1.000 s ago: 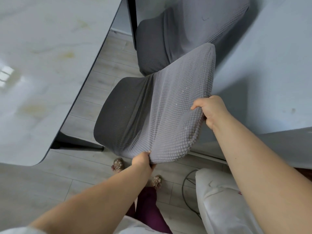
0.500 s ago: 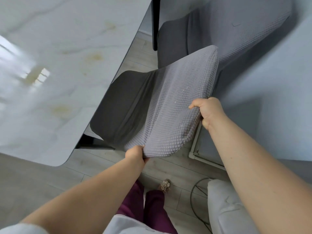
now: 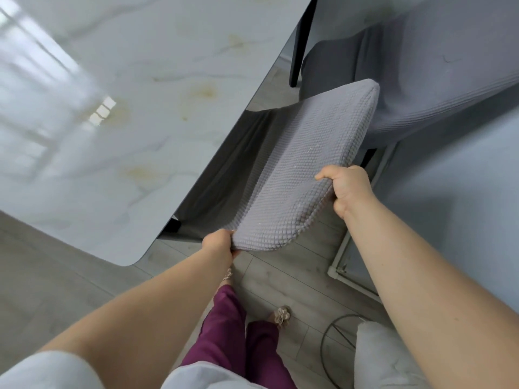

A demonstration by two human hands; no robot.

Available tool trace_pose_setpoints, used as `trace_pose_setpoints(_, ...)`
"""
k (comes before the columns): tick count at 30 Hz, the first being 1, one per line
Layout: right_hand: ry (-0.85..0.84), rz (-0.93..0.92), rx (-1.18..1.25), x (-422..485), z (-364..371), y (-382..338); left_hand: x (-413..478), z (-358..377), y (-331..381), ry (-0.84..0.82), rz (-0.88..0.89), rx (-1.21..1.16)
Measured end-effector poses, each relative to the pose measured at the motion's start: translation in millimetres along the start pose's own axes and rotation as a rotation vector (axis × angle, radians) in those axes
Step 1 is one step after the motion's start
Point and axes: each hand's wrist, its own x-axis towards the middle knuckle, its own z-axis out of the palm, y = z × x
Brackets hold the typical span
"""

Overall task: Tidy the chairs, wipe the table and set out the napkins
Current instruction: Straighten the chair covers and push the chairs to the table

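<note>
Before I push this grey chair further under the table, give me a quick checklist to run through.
Left hand grip on the chair back's lower corner: ok.
Right hand grip on its side edge: ok.
Seat fits under the table edge: ok, already partly beneath.
Space under the table free: cannot tell, hidden.
Clearance from the second chair: cannot tell.
Floor cable away from the chair: ok.

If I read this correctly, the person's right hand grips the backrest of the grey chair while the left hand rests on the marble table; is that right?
Not quite. The left hand is not on the marble table; it grips the grey chair's backrest too, as the right hand does. The head view shows both.
</note>
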Motion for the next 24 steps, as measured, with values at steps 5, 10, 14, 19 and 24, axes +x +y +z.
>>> trace_pose_setpoints(5, -0.017, -0.009, 0.001, 3.2, 16.9, 1.3, 12.0, -3.7, 12.7, 0.011, -0.034, -0.052)
trace_pose_setpoints(10, -0.017, 0.002, -0.003, 5.8, 34.1, 14.1, 28.6, -15.7, 27.1, 0.06, 0.005, -0.049)
trace_pose_setpoints(14, -0.056, 0.002, -0.01, 9.0, 49.0, 22.4, 34.3, -22.4, 35.7, 0.078, 0.016, -0.099)
trace_pose_setpoints(19, -0.087, -0.003, -0.013, 17.1, 65.4, 20.7, 37.5, -24.2, 43.8, 0.086, 0.057, -0.106)
trace_pose_setpoints(24, -0.108, 0.001, -0.046, 18.2, 74.2, 22.4, 38.3, -28.8, 50.7, 0.115, 0.06, -0.138)
